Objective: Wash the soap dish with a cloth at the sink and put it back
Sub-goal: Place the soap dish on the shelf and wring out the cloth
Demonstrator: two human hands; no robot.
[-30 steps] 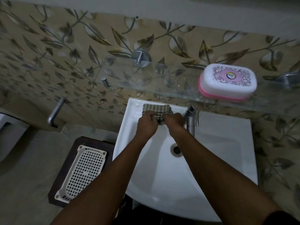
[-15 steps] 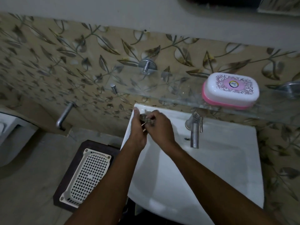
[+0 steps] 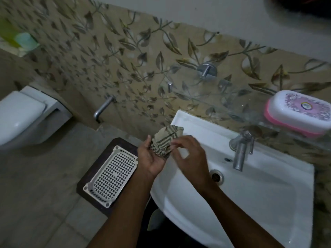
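A crumpled striped cloth (image 3: 165,141) lies bunched in the palm of my left hand (image 3: 150,158), over the left edge of the white sink (image 3: 268,203). My right hand (image 3: 188,154) pinches the cloth's right side with its fingertips. The closed pink and white soap dish (image 3: 298,112) sits on the glass shelf (image 3: 223,104) above the sink, at the far right, away from both hands. The metal tap (image 3: 240,152) stands right of my hands, with no water visible.
A white perforated plastic basket (image 3: 112,175) lies on a dark stool (image 3: 89,176) left of the sink. A white toilet (image 3: 23,115) is at the far left. A wall tap (image 3: 103,108) sticks out of the leaf-patterned tiles. The sink drain (image 3: 215,176) is open.
My hands carried the cloth from the back of the basin near the tap to the sink's left edge. The cloth went from spread flat to bunched up. The view swung left.
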